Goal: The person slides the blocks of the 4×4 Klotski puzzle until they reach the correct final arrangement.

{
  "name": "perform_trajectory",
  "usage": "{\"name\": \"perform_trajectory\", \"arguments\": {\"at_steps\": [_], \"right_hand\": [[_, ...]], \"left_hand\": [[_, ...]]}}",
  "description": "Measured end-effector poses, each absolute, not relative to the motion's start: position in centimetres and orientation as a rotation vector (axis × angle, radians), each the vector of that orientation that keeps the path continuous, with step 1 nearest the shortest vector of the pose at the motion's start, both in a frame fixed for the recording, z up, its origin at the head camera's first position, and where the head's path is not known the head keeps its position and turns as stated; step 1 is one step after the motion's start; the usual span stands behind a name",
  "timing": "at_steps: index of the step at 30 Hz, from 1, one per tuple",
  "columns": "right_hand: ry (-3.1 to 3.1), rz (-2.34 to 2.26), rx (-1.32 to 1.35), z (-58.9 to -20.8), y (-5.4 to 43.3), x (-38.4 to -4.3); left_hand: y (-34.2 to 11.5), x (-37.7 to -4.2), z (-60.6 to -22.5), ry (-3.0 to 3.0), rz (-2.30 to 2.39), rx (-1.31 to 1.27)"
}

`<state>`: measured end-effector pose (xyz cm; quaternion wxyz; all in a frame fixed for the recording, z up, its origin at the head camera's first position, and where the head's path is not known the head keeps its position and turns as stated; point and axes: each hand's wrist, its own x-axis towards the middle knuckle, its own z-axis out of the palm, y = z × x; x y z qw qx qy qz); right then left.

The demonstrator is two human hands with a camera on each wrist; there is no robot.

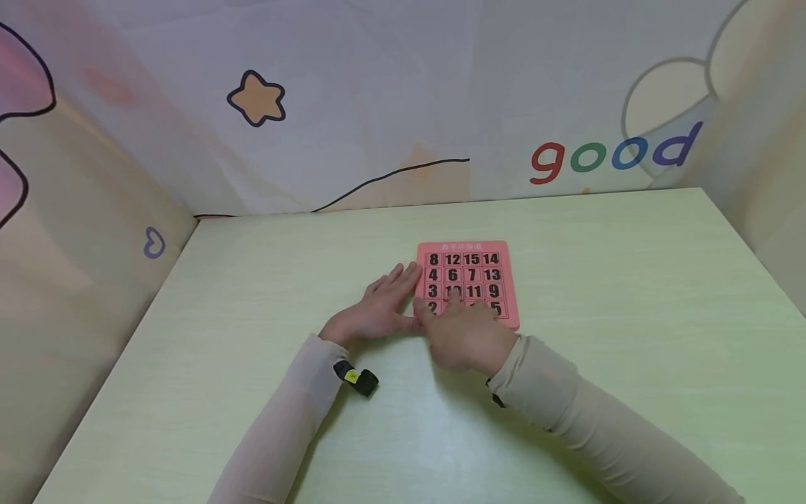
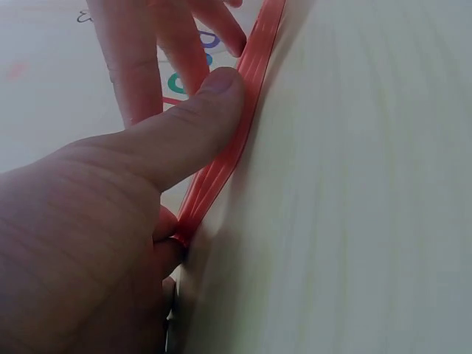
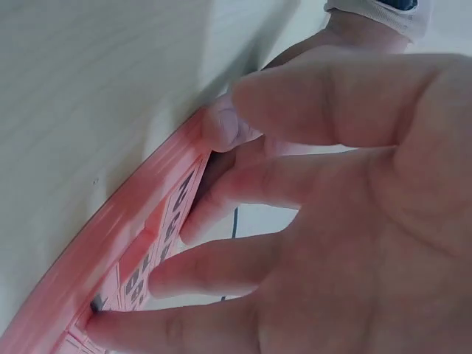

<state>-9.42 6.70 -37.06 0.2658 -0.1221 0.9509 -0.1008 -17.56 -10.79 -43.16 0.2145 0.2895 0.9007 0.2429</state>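
Note:
A pink sliding number puzzle (image 1: 462, 275) lies flat on the table, its square tiles printed with black numbers. My left hand (image 1: 378, 308) rests against its left side, fingers stretched along the edge. In the left wrist view, the left thumb (image 2: 199, 110) lies against the red-looking side of the puzzle frame (image 2: 254, 88). Over the near rows is my right hand (image 1: 469, 339), which hides some tiles. Its fingers are spread, with fingertips at the tiles in the right wrist view, where a gap shows among the tiles beside the frame (image 3: 96, 236).
The pale green table (image 1: 252, 280) spreads around the puzzle on all sides. Behind it stands a cloth backdrop (image 1: 390, 91) with a star and the word "good", and more printed cloth rises at both sides. A black strap (image 1: 357, 378) sits at the left sleeve's cuff.

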Motion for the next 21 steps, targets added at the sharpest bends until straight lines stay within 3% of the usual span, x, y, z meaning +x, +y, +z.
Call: {"name": "perform_trajectory", "arguments": {"at_steps": [13,21], "right_hand": [[2.474,-0.359,-0.602,-36.9,6.0,-9.8],[2.495,-0.377,-0.600,-36.4,7.3,-10.0]], "left_hand": [[-11.1,-17.5,-43.2,2.526,0.652,0.823],[-10.9,-17.7,-43.4,2.508,0.670,0.811]]}}
